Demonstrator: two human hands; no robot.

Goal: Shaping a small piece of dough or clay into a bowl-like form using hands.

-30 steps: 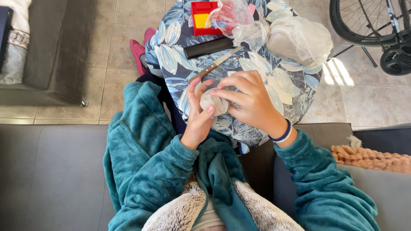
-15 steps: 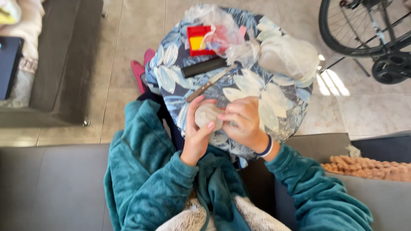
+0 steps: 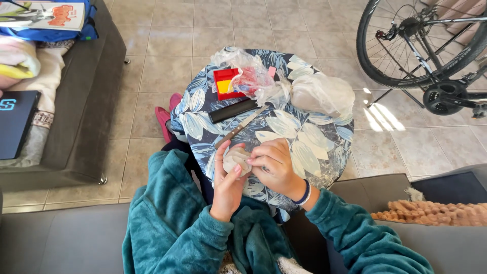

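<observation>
clay lump (image 3: pixel 236 158) sits cupped in the left hand (image 3: pixel 227 185) at the near edge of the leaf-print table (image 3: pixel 314 147), with the right hand (image 3: pixel 274 165) closed over its other side. best shaped with even fingertip pressure while the left palm keeps it steady, short of the knife (image 3: pixel 242 127) just beyond.

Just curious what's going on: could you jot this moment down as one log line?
left hand: cups clay lump | right hand: pinches lump | knife, black comb: lie on floral round table
</observation>
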